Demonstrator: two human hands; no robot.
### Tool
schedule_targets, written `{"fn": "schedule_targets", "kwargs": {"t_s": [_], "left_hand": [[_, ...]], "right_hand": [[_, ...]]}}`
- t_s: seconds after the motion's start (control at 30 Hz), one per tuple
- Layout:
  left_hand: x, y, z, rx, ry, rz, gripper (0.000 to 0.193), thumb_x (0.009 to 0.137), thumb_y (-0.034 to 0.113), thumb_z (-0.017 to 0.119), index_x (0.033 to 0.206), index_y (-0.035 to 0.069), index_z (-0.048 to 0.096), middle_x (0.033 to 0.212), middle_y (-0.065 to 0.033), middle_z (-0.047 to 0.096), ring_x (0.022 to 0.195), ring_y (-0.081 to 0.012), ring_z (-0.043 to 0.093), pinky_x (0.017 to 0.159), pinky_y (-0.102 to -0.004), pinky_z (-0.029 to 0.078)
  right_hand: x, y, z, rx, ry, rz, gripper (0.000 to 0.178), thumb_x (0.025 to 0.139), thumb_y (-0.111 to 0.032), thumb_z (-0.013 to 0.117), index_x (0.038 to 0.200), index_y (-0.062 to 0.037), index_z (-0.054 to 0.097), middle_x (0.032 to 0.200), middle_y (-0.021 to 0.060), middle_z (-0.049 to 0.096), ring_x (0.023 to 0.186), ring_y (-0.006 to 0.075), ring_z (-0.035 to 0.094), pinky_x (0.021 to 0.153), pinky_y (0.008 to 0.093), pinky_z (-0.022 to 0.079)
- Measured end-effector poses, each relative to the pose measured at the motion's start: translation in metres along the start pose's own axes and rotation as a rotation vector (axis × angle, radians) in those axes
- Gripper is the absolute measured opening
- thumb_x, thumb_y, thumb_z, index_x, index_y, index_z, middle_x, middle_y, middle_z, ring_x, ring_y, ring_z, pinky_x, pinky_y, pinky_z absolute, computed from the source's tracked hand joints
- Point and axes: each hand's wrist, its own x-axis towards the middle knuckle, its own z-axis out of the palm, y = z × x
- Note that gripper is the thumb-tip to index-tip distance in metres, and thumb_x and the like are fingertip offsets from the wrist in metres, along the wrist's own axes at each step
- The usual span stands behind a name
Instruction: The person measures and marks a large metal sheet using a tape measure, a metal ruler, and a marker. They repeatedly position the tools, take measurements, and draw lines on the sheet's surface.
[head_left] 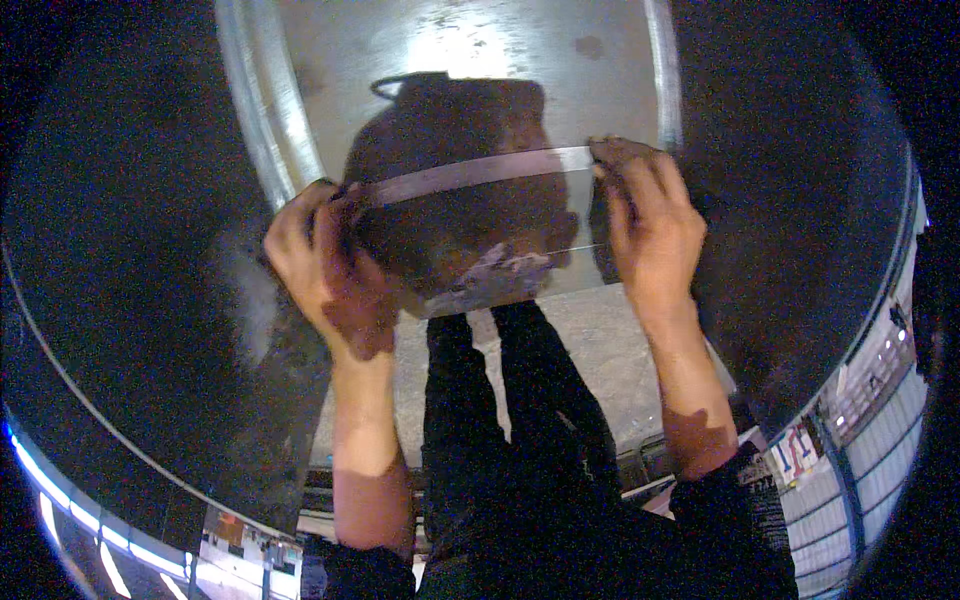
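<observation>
A narrow, pale, flat strip (pixel 480 175) runs crosswise over a grey metal sheet (pixel 590 60); whether it is tape or metal I cannot tell. My left hand (pixel 325 265) is closed at its left end, fingers bent and partly in shadow. At the other end, slightly farther off, my right hand (pixel 655 235) pinches the strip between thumb and fingers. The shadow of a head covers much of the sheet between my hands. Nearer to me, a ragged light patch (pixel 495 275) shows on the lower part of the sheet.
Shiny raised edges (pixel 265 100) flank the sheet, with broad dark surfaces (pixel 130 220) to either side. Below my arms are my dark-clothed legs (pixel 465 420) and a pale floor (pixel 395 385). A corrugated wall (pixel 830 520) stands at the lower right.
</observation>
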Motion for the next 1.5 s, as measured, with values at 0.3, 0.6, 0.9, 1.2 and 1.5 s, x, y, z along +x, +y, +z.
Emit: {"fn": "schedule_targets", "kwargs": {"t_s": [0.3,0.6,0.9,1.2,1.5], "left_hand": [[0.000,0.010,-0.003,0.197,-0.100,0.005,0.032,0.083,0.004,0.059,0.113,0.013,0.067,0.116,-0.0098,0.064,0.113,-0.0309,0.053,0.099,-0.0420,0.041],[-0.009,0.010,0.001,0.194,-0.048,0.007,0.037,0.079,-0.002,0.064,0.114,0.009,0.064,0.117,-0.0123,0.063,0.111,-0.0337,0.055,0.097,-0.0422,0.045],[-0.006,0.029,0.007,0.189,-0.073,-0.007,0.040,0.076,-0.005,0.060,0.114,0.008,0.064,0.119,-0.0126,0.062,0.113,-0.0339,0.054,0.098,-0.0420,0.044],[-0.016,0.024,0.022,0.163,-0.044,-0.003,0.039,0.073,-0.006,0.062,0.107,0.011,0.069,0.114,-0.0091,0.062,0.108,-0.0319,0.053,0.097,-0.0416,0.043],[-0.026,0.009,0.034,0.095,-0.072,0.024,0.040,0.073,0.012,0.061,0.113,0.006,0.063,0.122,-0.0180,0.057,0.114,-0.0416,0.049,0.102,-0.0478,0.038]], "right_hand": [[-0.002,0.012,-0.004,0.027,-0.033,0.038,0.028,0.082,-0.006,0.062,0.109,-0.0132,0.062,0.108,0.0063,0.062,0.083,0.0300,0.067,0.068,0.0385,0.056],[-0.006,0.016,0.000,0.073,0.031,-0.002,0.029,0.081,-0.004,0.060,0.108,-0.0100,0.059,0.108,0.0078,0.061,0.080,0.0326,0.066,0.066,0.0400,0.056],[-0.010,0.029,-0.008,0.048,0.032,0.020,0.024,0.082,-0.006,0.058,0.106,-0.0095,0.060,0.104,0.0081,0.060,0.077,0.0328,0.065,0.065,0.0402,0.055],[-0.018,0.034,-0.008,0.006,-0.067,0.068,0.024,0.082,-0.007,0.057,0.106,-0.0114,0.060,0.105,0.0081,0.059,0.081,0.0325,0.066,0.066,0.0437,0.056],[-0.022,0.047,0.011,-0.050,-0.053,0.023,0.030,0.084,-0.008,0.058,0.112,-0.0170,0.061,0.111,0.0080,0.060,0.077,0.0335,0.067,0.063,0.0436,0.056]]}}
